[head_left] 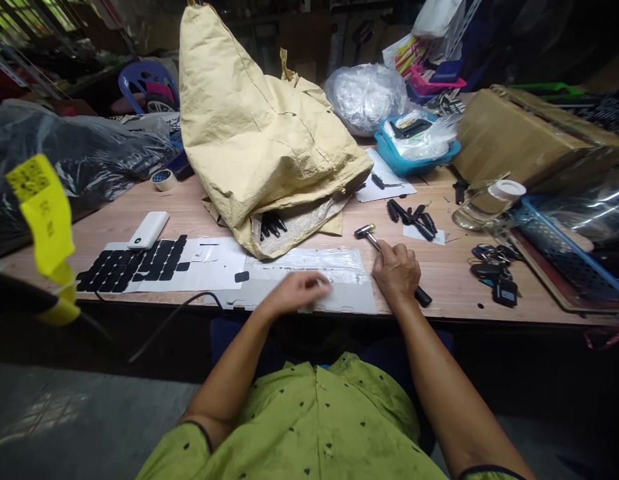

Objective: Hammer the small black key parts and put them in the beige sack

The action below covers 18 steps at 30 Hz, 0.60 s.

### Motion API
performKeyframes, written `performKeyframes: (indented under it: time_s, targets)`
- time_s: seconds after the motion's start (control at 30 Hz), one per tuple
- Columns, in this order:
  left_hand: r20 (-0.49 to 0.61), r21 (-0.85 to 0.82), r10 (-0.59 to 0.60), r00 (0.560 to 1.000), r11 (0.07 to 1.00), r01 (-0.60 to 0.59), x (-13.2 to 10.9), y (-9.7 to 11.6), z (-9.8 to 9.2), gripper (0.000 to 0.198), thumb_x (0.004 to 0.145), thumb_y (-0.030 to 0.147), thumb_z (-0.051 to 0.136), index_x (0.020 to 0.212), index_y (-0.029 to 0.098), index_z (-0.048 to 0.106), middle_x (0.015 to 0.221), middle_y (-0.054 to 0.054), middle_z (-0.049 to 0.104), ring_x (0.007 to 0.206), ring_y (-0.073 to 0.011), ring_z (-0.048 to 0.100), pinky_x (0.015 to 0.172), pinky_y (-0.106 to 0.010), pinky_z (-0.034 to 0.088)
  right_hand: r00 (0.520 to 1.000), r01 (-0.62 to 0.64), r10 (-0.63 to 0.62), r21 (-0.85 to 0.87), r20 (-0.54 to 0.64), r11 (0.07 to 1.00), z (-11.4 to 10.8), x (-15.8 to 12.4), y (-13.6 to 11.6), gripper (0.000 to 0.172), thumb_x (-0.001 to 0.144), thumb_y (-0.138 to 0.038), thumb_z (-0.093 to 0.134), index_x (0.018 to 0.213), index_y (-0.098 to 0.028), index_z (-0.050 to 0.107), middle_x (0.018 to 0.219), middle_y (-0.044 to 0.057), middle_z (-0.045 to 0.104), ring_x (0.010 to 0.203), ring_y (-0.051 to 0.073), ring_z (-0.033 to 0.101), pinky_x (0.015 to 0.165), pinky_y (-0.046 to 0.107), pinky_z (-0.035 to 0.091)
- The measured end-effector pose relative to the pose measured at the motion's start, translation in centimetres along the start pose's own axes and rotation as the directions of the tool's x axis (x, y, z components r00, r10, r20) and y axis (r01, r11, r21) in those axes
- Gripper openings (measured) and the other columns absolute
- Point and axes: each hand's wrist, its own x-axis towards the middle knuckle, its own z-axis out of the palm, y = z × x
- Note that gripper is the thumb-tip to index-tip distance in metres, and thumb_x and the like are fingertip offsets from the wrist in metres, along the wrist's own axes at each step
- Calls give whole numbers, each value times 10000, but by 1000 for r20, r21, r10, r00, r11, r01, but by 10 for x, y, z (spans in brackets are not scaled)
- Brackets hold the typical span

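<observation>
My right hand (pixel 396 272) is wrapped round a small hammer (pixel 423 296), which lies on the wooden table. Its metal head, with a yellowish tip, points away from me, and the black handle end shows beside my wrist. Smeared by motion, my left hand (pixel 300 291) is over a white sheet covered with clear plastic (pixel 352 267); whether its fingers hold anything is unclear. Beyond the hands rests a large tan sack (pixel 269 127), its mouth facing me, with black pieces (pixel 272 224) inside. A small black rounded piece (pixel 242 277) lies left of my left hand.
Rows of black pieces (pixel 112 270) and a white power bank (pixel 149 230) are at left. Black parts (pixel 414 217) and key fobs (pixel 494 275) lie at right, near a clear bottle (pixel 482 205). A blue basket (pixel 414 157) and cardboard box (pixel 519 137) stand behind.
</observation>
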Motion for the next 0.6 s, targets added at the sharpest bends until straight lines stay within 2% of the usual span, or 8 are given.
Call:
performKeyframes:
  time_s: [0.03, 0.07, 0.13, 0.2, 0.27, 0.47, 0.53, 0.6]
  targets:
    - [-233, 81, -38, 972, 995, 58, 16, 6, -15, 355, 933, 449, 587, 1081, 162, 733, 843, -56, 728, 711, -177, 655, 665, -278, 503, 1000, 2, -2, 6, 1, 1000, 0, 0, 0, 336, 917, -187, 496, 1155, -220, 731, 859, 86, 538, 807, 219, 408, 644, 318, 207]
    - [-452, 162, -72, 889, 974, 161, 33, 10, -29, 317, 938, 404, 582, 1054, 152, 736, 888, -82, 736, 768, -204, 672, 702, -302, 514, 1000, 5, -5, 11, 2, 1000, 0, 0, 0, 337, 913, -187, 497, 1155, -219, 730, 858, 87, 536, 807, 219, 406, 643, 318, 209]
    - [-753, 230, -89, 652, 892, 388, 64, 13, -54, 275, 937, 338, 571, 999, 133, 743, 999, -153, 745, 931, -272, 690, 815, -365, 526, 1000, 10, -10, 22, 9, 1000, -1, 0, -1, 336, 902, -187, 506, 1155, -217, 725, 859, 89, 535, 809, 220, 403, 642, 320, 216]
    - [-856, 201, -112, 505, 827, 524, 87, 9, -71, 266, 923, 327, 582, 960, 121, 745, 1056, -207, 741, 1024, -328, 684, 875, -417, 519, 1000, 12, -13, 30, 21, 999, -1, 1, -2, 337, 896, -188, 513, 1160, -216, 720, 864, 92, 536, 816, 223, 401, 646, 321, 228]
    - [-874, 157, -166, 457, 794, 588, 101, 5, -81, 251, 887, 322, 619, 945, 113, 744, 1062, -238, 737, 1039, -364, 684, 874, -448, 520, 999, 9, -10, 33, 35, 999, -2, 1, -3, 345, 897, -191, 514, 1175, -214, 717, 869, 93, 538, 826, 227, 404, 654, 323, 239]
    - [-847, 216, -133, 515, 799, 562, 93, 4, -80, 166, 809, 284, 669, 890, 153, 731, 1055, -188, 723, 1011, -343, 678, 844, -420, 515, 999, 2, -3, 20, 49, 1000, -3, 1, -6, 350, 905, -194, 502, 1181, -212, 716, 874, 93, 542, 849, 237, 422, 669, 326, 253]
    - [-797, 339, 23, 604, 844, 416, 83, 3, -70, 141, 809, 286, 666, 879, 177, 720, 1055, -136, 712, 995, -291, 668, 848, -377, 509, 999, -1, 1, 14, 37, 1000, -3, 1, -6, 346, 908, -187, 491, 1166, -213, 719, 879, 96, 548, 848, 238, 425, 664, 324, 250]
    - [-641, 452, 181, 746, 874, 177, 73, 0, -56, 121, 804, 271, 667, 882, 189, 710, 993, -81, 705, 926, -231, 655, 820, -329, 504, 1000, -3, 2, 9, 24, 1000, -2, 1, -5, 345, 907, -181, 486, 1157, -214, 721, 877, 95, 550, 843, 236, 428, 657, 321, 242]
